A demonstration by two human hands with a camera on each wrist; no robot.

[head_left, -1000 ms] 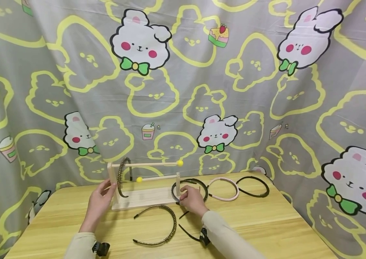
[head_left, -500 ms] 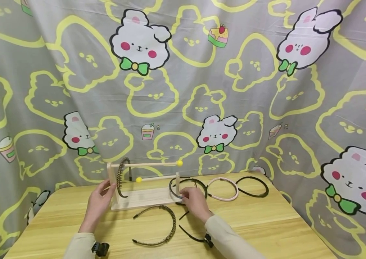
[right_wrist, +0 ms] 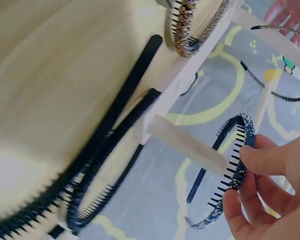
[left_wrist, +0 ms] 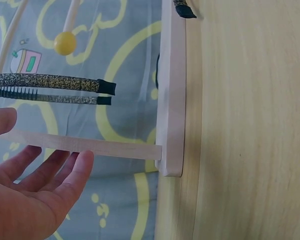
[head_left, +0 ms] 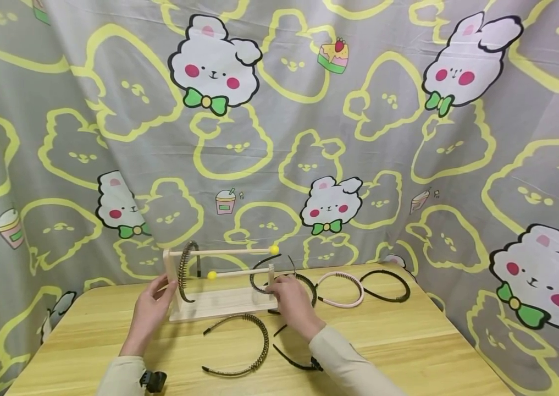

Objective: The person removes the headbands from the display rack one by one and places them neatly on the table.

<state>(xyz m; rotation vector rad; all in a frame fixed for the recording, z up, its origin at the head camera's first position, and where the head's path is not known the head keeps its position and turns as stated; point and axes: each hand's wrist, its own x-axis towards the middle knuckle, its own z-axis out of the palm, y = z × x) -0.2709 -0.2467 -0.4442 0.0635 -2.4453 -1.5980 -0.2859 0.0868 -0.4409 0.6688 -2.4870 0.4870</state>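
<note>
My left hand (head_left: 153,302) holds the left upright of a wooden headband rack (head_left: 220,302); in the left wrist view the upright (left_wrist: 117,147) passes between thumb and fingers. A toothed headband with a speckled finish (head_left: 182,278) hangs on the upper rod near that hand. My right hand (head_left: 296,302) pinches a glittery dark toothed headband (right_wrist: 248,129) between thumb and fingers. This headband is beside the rack's short right post (right_wrist: 190,145), its ends pointing away from me. In the head view the hand hides part of it.
Yellow balls cap the upper rod (head_left: 275,249) and lower rod (head_left: 212,274). A beaded headband (head_left: 265,341) lies in front of the rack. A black headband (head_left: 291,362) lies partly under my right arm. To the right lie a pink headband (head_left: 362,289) and a black one (head_left: 409,286).
My right hand has lifted the glittery headband and moved it slightly left and back, to the short right post. The left hand stays in place on the rack.
</note>
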